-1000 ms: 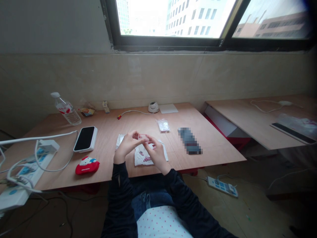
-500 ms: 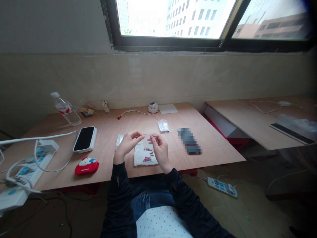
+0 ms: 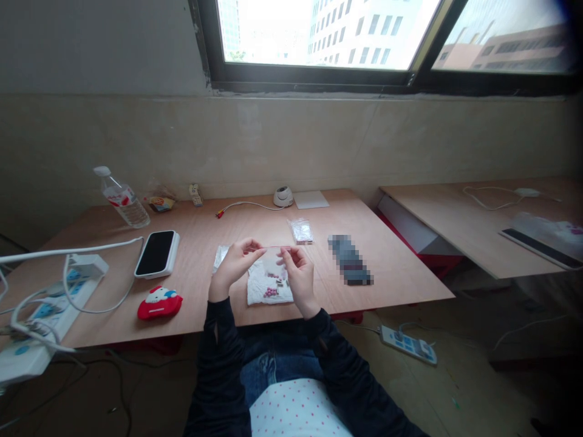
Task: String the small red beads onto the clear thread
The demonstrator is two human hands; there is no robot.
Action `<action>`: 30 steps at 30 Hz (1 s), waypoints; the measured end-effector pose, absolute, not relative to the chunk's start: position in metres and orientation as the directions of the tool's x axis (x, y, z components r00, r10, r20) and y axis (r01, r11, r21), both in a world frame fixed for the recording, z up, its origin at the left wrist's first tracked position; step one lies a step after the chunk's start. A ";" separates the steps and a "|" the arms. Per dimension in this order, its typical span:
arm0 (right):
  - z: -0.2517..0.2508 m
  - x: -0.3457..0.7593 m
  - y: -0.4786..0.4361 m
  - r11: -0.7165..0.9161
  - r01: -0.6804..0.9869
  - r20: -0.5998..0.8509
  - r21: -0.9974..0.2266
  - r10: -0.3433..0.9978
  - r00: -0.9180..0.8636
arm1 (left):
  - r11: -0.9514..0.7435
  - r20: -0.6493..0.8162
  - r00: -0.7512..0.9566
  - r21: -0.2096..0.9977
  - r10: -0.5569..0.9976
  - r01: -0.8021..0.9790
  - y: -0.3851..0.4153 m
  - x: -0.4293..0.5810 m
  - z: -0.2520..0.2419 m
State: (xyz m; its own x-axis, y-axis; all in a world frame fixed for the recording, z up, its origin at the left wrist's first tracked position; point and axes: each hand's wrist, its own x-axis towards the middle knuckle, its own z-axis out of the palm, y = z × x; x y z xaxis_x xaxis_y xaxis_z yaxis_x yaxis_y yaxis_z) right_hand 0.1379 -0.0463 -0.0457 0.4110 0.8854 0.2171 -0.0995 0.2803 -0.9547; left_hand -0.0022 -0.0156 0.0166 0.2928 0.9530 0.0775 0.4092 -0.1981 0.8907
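A thin reddish string (image 3: 276,247) runs between the fingertips of both hands, above the table. My left hand (image 3: 238,265) pinches its left end between thumb and fingers. On the other side my right hand (image 3: 298,274) pinches the string with thumb and forefinger. Beneath them lies a crumpled white cloth or tissue (image 3: 257,292), and several small pink beads (image 3: 272,292) rest on it beside a few darker bits. A clear plastic packet (image 3: 221,255) is partly hidden behind my left hand.
On the wooden table (image 3: 195,303) are a phone (image 3: 157,255), a red case (image 3: 159,303), a bottle (image 3: 125,203), a small packet (image 3: 301,230), a white camera (image 3: 283,196) and a blurred dark object (image 3: 350,261). A power strip (image 3: 68,312) with cables lies at the left.
My right hand has shifted slightly right, away from my left hand, along the string. My left hand keeps nearly the same pose.
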 end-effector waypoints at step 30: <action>-0.030 0.154 -0.023 0.149 -0.079 0.125 -0.986 0.958 0.258 | -0.210 0.182 0.137 0.951 0.974 0.225 -0.004 0.006 -0.007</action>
